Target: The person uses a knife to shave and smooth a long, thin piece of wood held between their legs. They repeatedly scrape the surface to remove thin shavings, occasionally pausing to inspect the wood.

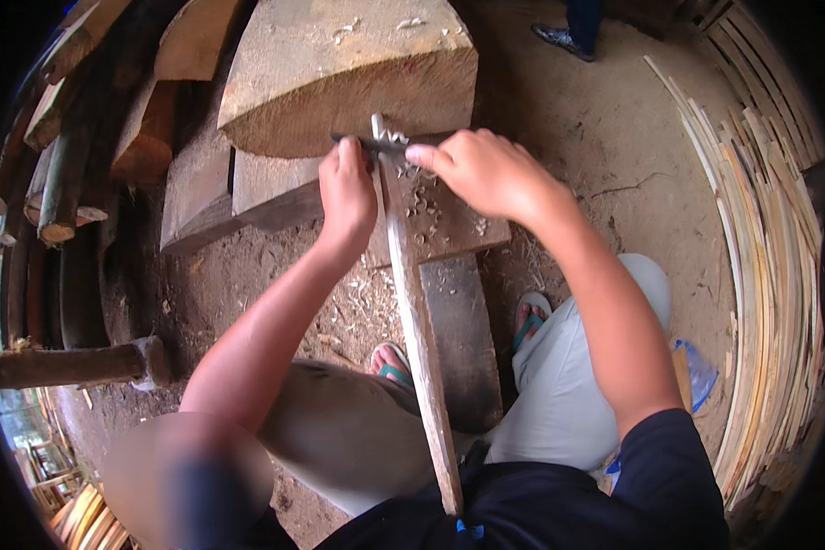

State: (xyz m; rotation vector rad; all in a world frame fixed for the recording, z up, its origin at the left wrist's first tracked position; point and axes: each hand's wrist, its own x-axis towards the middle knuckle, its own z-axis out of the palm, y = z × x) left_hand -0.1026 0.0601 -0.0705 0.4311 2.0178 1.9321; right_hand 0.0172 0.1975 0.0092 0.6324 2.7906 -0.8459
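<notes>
A long pale wooden stick [411, 312] runs from my belly to the sawn face of a big timber block [367, 101]. Across its far end lies a dark-bladed knife [376, 146], its edge against the wood. My left hand [347, 190] is closed at the blade's left end, thumb on top. Closed round the knife's right end is my right hand [490, 174], its thumb along the blade; the handle is hidden in the fingers. Curled shavings [422, 197] cling beside the blade and lie on the wood below.
Under the stick lies a dark plank [458, 330], between my sandalled feet. Logs and timber pieces [60, 197] are stacked at the left, near a horizontal post [64, 367]. Long thin wooden strips [765, 302] lie along the right. Another person's shoe [562, 40] is at the far right.
</notes>
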